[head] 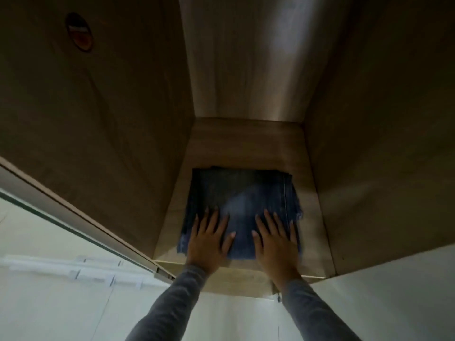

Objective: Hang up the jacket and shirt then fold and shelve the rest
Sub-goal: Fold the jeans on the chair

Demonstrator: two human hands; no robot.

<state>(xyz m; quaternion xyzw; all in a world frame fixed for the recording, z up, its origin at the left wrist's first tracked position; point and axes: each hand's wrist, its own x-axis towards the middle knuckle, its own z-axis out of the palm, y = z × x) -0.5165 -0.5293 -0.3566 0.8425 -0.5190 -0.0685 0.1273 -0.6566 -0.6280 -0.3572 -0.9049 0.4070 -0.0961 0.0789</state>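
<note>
head view: the camera looks into a wooden closet compartment. the folded jeans (242,200), dark blue denim with a paler patch in the middle, lie flat on the shelf (246,143). they sit toward its front edge, with bare wood showing behind them and in a strip on either side. a stitched seam runs along their right side, and frayed hem threads stick out at the right edge and at the near left corner.

the left hand (209,242) lies palm down on the near left part of the jeans. its fingers are straight and slightly spread, pointing toward the back of the compartment, with the thumb angled inward. the right hand (275,242) lies the same way on the near right part, flat and spread, its little finger close to the frayed right edge. neither hand curls round or pinches the cloth. the two hands are apart, with a strip of denim between the thumbs. both wrists come out of grey sleeves (170,303) that reach in over the front edge of the shelf.

the left wall (98,119) and right wall (369,143) are in shadow, while the back wall (246,57) catches a streak of light. a dark round fitting (79,31) sits high on the left wall. a pale door frame (73,212) runs slantwise at the lower left, and beyond it are blurred white bars (61,267).
</note>
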